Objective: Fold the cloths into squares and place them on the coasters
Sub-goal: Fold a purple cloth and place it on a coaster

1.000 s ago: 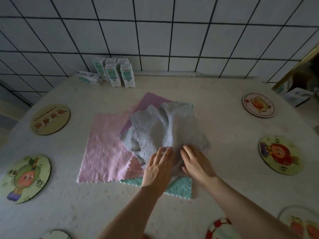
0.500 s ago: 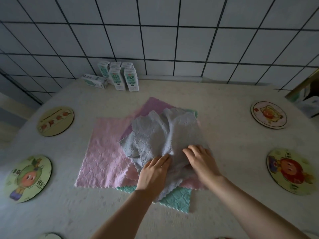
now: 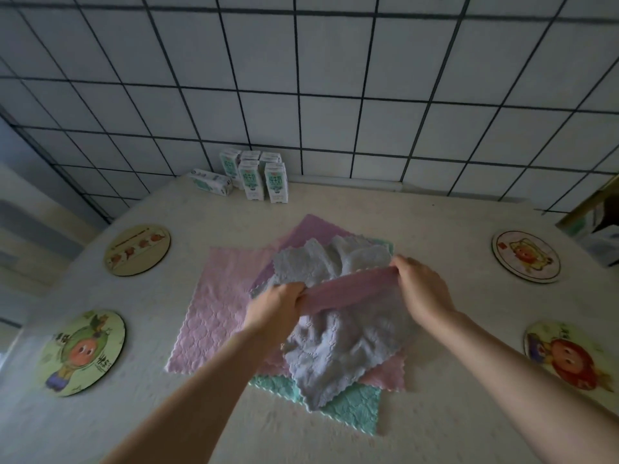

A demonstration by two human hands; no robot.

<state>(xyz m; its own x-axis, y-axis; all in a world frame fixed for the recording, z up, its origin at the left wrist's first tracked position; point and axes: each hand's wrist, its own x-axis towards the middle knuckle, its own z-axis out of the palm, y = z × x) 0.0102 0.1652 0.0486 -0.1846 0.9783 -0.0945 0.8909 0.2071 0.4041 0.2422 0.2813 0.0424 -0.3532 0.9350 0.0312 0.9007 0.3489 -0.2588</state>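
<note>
- Cloths lie heaped in the middle of the table [image 3: 442, 226]; none sits on a coaster.
- On top is a crumpled grey cloth [image 3: 338, 349], bunched up, with one scalloped corner pointing toward the person.
- A pink fold [image 3: 351, 291] of fabric is stretched taut across the grey cloth, raised between the two hands.
- The left hand [image 3: 273, 306] grips the left end of the fold, fingers curled round it.
- The right hand [image 3: 422, 289] holds the right end, fingers bent over the edge and pinching it against the thumb.
- Under the grey one, a pale pink cloth [image 3: 221, 303] lies flat to the left, a purple cloth [image 3: 308, 229] shows at the far side, and a teal cloth [image 3: 351, 406] sticks out at the near side.
- Whether the pink fold belongs to a separate cloth I cannot tell.
- Four round picture coasters sit well apart from the heap: the far left coaster [image 3: 137, 250], the near left coaster [image 3: 82, 352], the far right coaster [image 3: 526, 256] and the near right coaster [image 3: 566, 356].
- Small milk cartons [image 3: 264, 179] stand against the tiled wall [image 3: 335, 95], with one lying carton [image 3: 210, 182] on its side beside them.
</note>
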